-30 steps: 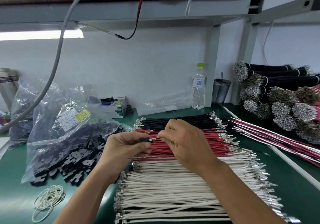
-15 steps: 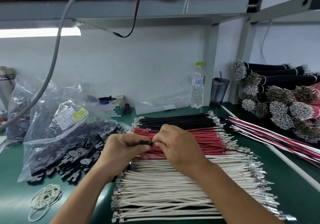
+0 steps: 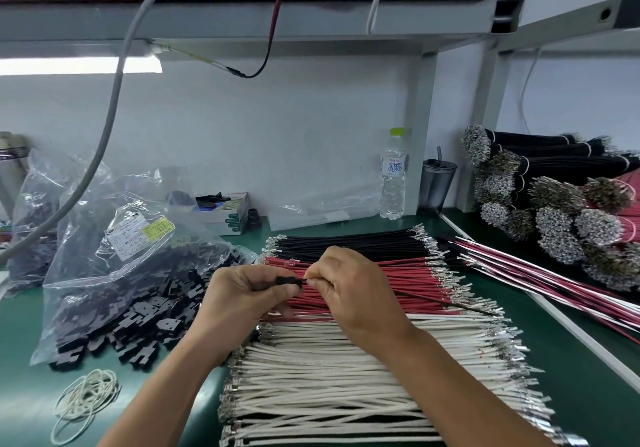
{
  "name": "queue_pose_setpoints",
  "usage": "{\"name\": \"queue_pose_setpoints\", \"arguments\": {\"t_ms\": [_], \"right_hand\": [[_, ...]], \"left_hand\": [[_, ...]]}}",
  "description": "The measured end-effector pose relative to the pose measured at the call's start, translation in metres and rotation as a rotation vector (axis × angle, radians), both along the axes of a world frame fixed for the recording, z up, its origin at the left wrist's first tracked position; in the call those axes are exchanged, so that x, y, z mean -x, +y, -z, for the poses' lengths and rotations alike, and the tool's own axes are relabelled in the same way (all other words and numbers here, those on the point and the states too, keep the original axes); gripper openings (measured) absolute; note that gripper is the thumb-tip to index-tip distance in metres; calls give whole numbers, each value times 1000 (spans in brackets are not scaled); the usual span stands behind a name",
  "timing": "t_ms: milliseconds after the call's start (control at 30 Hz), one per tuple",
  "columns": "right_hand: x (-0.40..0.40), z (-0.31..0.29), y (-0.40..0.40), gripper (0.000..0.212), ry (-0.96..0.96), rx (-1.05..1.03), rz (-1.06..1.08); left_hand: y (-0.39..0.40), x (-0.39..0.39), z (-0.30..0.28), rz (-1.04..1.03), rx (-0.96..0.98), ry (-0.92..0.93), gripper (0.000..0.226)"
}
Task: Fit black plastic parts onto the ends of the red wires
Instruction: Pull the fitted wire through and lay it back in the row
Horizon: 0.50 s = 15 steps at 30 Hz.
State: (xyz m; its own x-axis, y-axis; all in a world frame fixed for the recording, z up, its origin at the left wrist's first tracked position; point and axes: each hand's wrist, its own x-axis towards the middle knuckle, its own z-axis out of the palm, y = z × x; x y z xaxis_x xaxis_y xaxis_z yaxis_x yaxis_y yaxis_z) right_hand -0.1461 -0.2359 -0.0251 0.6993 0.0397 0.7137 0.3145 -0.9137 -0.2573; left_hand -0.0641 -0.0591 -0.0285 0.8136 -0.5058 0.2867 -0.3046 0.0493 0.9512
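The left hand (image 3: 242,294) pinches a small black plastic part (image 3: 289,280) between thumb and fingertips, just above the row of red wires (image 3: 374,277) laid across the green counter (image 3: 571,370). The right hand (image 3: 356,290) pinches 1 wire (image 3: 446,303) close to its near end, which meets the part in the gap between the 2 hands. That wire trails out to the right over the red row and looks dark in this light, so I cannot tell for certain that it is red. Both grips are clamped, the left on the part and the right on the wire.

The joint itself is mostly hidden by the fingers, so how deep the terminal sits is unclear. My judgement is that the push is under way, not finished.

Several things could go wrong from here. If the terminal enters tilted, it may bend or jam at the mouth of the part. A push that stops short could leave the part loose enough to slip off later. Pressing from too far back on the wire may buckle it. The free end could also drag neighbouring red wires out of line.

A clear bag of black parts (image 3: 138,273) lies to the left, and white wires (image 3: 346,377) lie nearest the person.
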Motion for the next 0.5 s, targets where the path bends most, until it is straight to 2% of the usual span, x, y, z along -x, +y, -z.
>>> {"name": "queue_pose_setpoints", "arguments": {"t_ms": [133, 233, 333, 433, 500], "right_hand": [[1, -1, 1, 6, -9, 47, 33], [2, -12, -2, 5, -161, 129, 185], [2, -14, -1, 5, -265, 206, 176], [-7, -1, 7, 10, 10, 312, 171], [-20, 5, 5, 20, 129, 226, 175]], "left_hand": [[-3, -1, 1, -16, -19, -53, 13], [-6, -3, 0, -49, 24, -61, 15], [-3, -7, -3, -146, 105, -13, 24], [4, -13, -4, -210, 130, 7, 20], [5, -13, -4, -214, 151, 26, 21]]}}
